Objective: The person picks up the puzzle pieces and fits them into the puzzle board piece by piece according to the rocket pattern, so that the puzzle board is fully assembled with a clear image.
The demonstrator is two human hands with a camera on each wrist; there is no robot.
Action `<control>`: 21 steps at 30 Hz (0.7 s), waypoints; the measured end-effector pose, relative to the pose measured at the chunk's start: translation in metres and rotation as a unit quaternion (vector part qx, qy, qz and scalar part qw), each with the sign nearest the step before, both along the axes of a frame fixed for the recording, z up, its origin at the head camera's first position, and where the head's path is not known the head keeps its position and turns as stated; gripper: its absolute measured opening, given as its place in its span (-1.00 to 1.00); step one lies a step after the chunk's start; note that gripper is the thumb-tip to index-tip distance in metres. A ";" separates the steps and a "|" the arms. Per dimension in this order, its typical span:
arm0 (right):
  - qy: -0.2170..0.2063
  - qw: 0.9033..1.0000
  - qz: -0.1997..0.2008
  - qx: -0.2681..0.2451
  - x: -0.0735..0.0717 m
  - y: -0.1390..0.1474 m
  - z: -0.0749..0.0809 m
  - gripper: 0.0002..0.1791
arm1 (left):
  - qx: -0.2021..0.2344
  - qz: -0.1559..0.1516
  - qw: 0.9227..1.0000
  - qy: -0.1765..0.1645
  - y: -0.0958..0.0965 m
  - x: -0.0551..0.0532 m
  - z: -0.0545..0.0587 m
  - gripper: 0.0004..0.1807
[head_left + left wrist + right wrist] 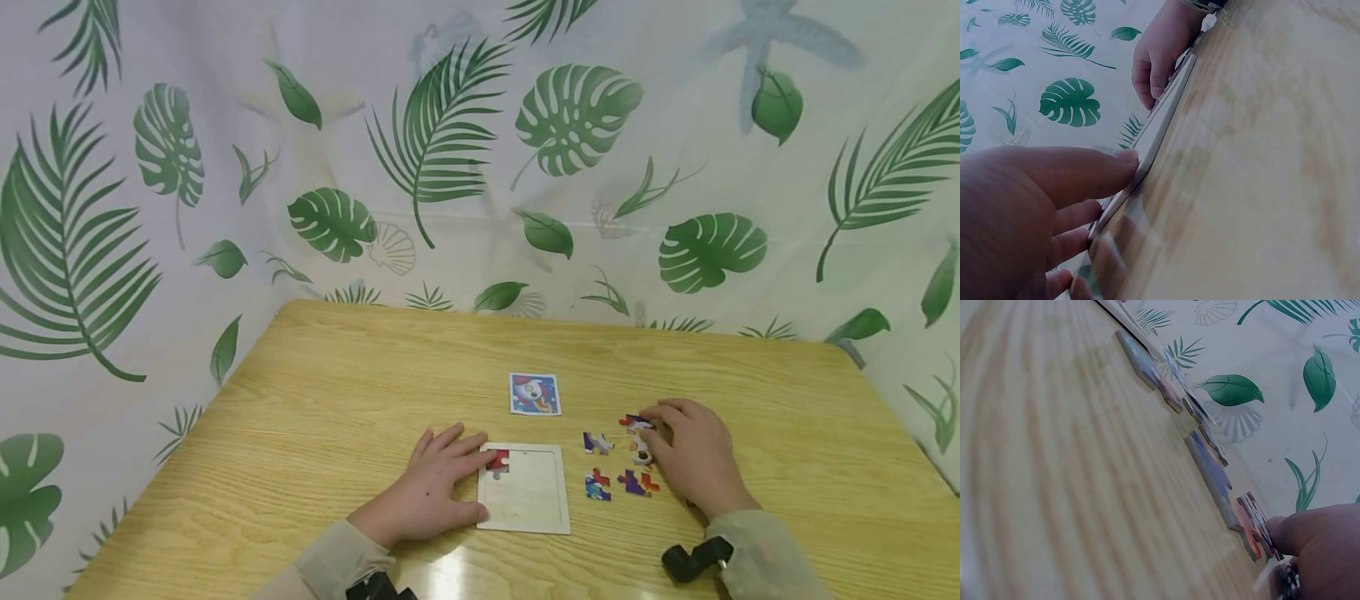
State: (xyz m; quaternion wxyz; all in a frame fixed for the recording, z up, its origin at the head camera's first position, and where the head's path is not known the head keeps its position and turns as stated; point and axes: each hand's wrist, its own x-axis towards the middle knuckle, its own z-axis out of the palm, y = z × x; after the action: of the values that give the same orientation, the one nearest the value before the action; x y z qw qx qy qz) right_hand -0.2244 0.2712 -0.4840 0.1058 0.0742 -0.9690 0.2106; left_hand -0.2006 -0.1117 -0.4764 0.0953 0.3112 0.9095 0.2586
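Observation:
My left hand [431,492] lies with its fingers spread at the left side of a square wooden puzzle tray [564,492]. Its thumb touches the rim, and its index fingertip reaches a red puzzle piece [501,461] set in the tray's upper left corner. To the right, my right hand [697,454] pinches a puzzle piece with a white face [640,451]. In the right wrist view the thumb [1291,531] presses against a piece; the other fingertips are hidden. Nearby lie a purple-and-white piece [595,443], a blue-and-red piece [597,485] and a purple-and-orange piece [637,482].
A small picture card [535,394] of a white cartoon figure lies behind the tray. The wooden table [360,367] runs back to a leaf-printed curtain [450,275], which also closes off the left and right sides.

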 end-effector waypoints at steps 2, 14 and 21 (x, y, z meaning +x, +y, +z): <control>-0.003 1.000 -0.001 -0.004 0.000 -0.001 0.001 -0.68 | -0.001 0.000 1.000 0.002 0.000 0.000 0.000 -0.20; -0.019 0.999 -0.008 -0.028 0.001 -0.002 0.006 -0.68 | -0.003 0.000 1.000 0.006 0.000 0.000 -0.001 -0.20; -0.014 1.000 0.001 -0.013 0.002 -0.003 0.007 -0.59 | 0.001 0.000 1.000 0.000 0.000 0.001 0.000 -0.20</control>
State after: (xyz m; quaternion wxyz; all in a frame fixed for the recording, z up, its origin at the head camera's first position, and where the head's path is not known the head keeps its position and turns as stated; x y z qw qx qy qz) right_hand -0.2227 0.2682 -0.4769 0.0927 0.0705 -0.9676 0.2241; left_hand -0.2000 -0.1113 -0.4767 0.0949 0.3110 0.9094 0.2592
